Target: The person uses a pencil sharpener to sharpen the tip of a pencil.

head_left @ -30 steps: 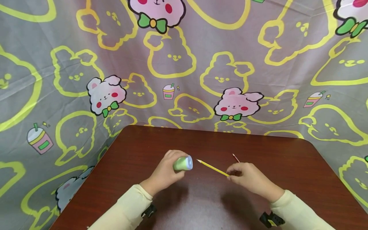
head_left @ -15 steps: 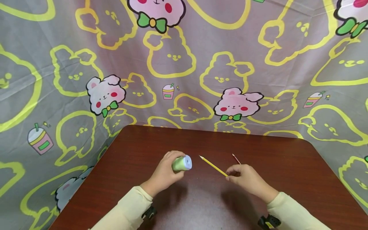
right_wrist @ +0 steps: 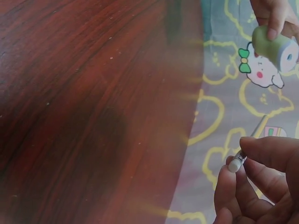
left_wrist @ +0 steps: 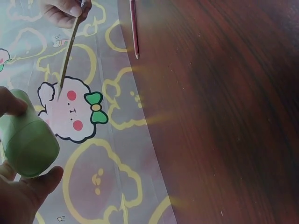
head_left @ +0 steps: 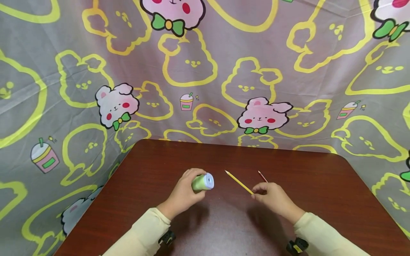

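Observation:
My left hand point(head_left: 183, 196) grips a green pencil sharpener point(head_left: 199, 182) above the table, its pale blue end with a small hole facing right. Fingers and thumb wrap its sides, and the rounded green back shows in the left wrist view. Opposite it, my right hand point(head_left: 278, 201) pinches a yellow pencil point(head_left: 238, 181) between thumb and fingers near the eraser end. The pencil's white eraser point(right_wrist: 235, 165) sticks out toward the right wrist camera. Its sharpened tip points up and left, apart from the sharpener. A dark red pencil point(head_left: 262, 176) lies beyond my right hand, partly hidden by it.
The brown wooden table point(head_left: 179, 154) has rounded far corners. Behind and at its sides hangs a grey curtain point(head_left: 211, 96) with yellow outlines and cartoon rabbits. Dark camera mounts sit under both wrists, such as the right wrist mount point(head_left: 297, 246).
The yellow pencil's tip has swung up and to the right, away from the sharpener. My right hand has shifted slightly left; the left hand holds the sharpener almost still.

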Demonstrator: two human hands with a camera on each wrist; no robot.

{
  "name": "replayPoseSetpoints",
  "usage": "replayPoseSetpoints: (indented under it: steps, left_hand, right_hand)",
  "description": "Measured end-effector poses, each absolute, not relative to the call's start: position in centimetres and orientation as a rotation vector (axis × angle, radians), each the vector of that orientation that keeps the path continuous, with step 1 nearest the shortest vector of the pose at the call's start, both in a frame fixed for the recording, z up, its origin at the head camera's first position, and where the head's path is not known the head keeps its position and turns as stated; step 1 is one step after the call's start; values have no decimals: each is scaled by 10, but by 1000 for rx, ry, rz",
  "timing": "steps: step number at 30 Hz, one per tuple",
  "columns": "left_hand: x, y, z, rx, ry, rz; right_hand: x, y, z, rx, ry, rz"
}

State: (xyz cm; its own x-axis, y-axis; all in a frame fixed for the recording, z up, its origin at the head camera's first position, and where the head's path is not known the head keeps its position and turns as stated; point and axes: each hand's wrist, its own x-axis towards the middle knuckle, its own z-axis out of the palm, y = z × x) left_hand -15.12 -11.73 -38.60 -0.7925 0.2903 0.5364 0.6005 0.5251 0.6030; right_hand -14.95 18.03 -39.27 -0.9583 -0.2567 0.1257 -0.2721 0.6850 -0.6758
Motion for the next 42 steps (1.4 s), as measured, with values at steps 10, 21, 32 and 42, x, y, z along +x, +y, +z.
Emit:
replayPoseSetpoints:
  steps: [10,21,32,42]
  left_hand:
    - [-150,-117,-389,-733,-2400,-1157]
    - [-151,-118,-389,-756,-2396,-1138]
    - [-152,-117,-388,-831,-2426,-1072]
    - [-152,-116,-390,-865,-2437,-1058]
  right_hand:
    - [-156,182,-404,339,-2897,1185]
    - [-168,186,-419,205,-2936,1101]
    - [-174,188,-428,184,-2940,1026]
    - [-180,189,-433,102,-3014,954]
